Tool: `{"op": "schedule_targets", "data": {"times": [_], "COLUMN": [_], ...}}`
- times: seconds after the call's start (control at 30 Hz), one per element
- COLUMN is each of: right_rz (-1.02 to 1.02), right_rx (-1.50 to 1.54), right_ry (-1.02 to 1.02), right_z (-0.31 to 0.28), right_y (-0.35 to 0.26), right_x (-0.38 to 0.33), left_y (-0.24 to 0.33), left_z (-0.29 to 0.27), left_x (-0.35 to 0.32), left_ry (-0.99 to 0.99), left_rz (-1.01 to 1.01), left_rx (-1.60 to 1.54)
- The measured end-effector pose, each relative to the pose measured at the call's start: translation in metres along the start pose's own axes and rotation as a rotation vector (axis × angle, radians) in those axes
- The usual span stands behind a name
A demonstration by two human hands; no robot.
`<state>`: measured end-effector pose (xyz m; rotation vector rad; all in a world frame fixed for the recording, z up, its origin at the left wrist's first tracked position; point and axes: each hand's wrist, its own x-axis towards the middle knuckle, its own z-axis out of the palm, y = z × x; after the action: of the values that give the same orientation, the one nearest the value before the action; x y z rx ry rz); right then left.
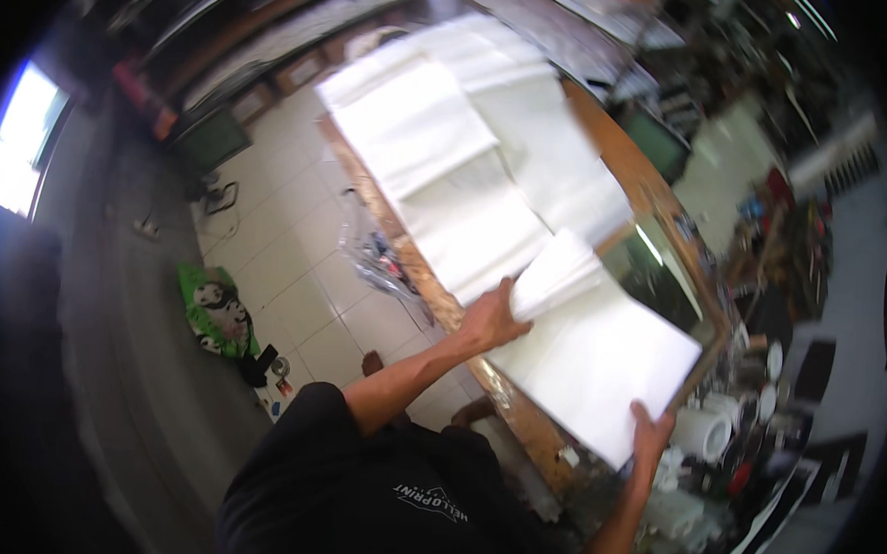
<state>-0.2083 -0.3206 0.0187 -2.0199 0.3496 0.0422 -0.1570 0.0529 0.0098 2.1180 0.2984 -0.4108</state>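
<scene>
A white sheet (598, 358), paper-like or thin cloth, lies at the near end of a wooden table. Its far part is raised in a loose fold (555, 272). My left hand (496, 319) grips the sheet at that fold, on the table's left side. At the near right corner my right hand (651, 435) holds the edge, thumb on top and the other fingers mostly hidden below. Farther along the table lie more white sheets (411, 117) in overlapping stacks. Whether one or several layers are in my hands, I cannot tell.
The table's wooden edge (419, 266) runs along the left, with a glass panel (652, 261) in its top. A clear plastic bag (370, 249) hangs beside it. Jars, rolls and tools (704, 432) crowd the right. A green bag (214, 312) lies at left; shelves (276, 37) stand behind.
</scene>
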Motion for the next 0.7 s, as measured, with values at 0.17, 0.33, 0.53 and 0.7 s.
{"op": "schedule_targets", "data": {"times": [0.17, 0.33, 0.53, 0.7], "right_rz": [0.046, -0.153, -0.255, -0.431], "right_rx": [-0.039, 0.042, -0.316, -0.495], "right_ry": [-0.143, -0.456, -0.756, -0.785], "right_z": [0.12, 0.31, 0.51, 0.646], "right_y": [-0.044, -0.091, -0.152, -0.17], "right_x": [-0.058, -0.116, -0.16, -0.16], "left_y": [-0.125, -0.3, -0.432, -0.49], "left_z": [-0.104, -0.196, -0.279, -0.343], "left_x": [-0.067, -0.147, -0.239, -0.238], "left_ry": [0.234, 0.476, 0.689, 0.719], "left_rz": [-0.069, -0.34, -0.517, -0.729], "left_rx": [-0.041, -0.097, -0.112, -0.336]}}
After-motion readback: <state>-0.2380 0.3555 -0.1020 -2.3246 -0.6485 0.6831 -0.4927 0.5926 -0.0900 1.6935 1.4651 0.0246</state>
